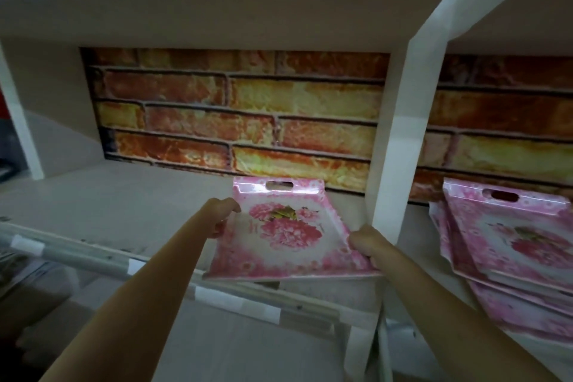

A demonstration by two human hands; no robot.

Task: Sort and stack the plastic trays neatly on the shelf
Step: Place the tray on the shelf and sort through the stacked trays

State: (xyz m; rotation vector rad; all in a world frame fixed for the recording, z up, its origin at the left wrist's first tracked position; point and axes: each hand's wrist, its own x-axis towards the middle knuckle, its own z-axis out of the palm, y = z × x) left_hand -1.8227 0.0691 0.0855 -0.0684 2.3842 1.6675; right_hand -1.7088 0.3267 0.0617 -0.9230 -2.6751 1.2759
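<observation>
On the left bay of the shelf (124, 195), I have one pink floral tray (285, 232) held at a tilt over the front edge, my left hand (220, 215) pinching its left rim and my right hand (367, 243) gripping its right corner. It isn't set down yet. Beyond the white divider (400, 133), the other trays (511, 245) lie skewed, so I judge most sorting remains.

one head cam, wide-angle, worn by the person; looks fwd and slightly down into a shelf bay (117, 195) w/ brick-print back panel (235, 115), close up, forearms reaching in from bottom edge. no 2nd view.
</observation>
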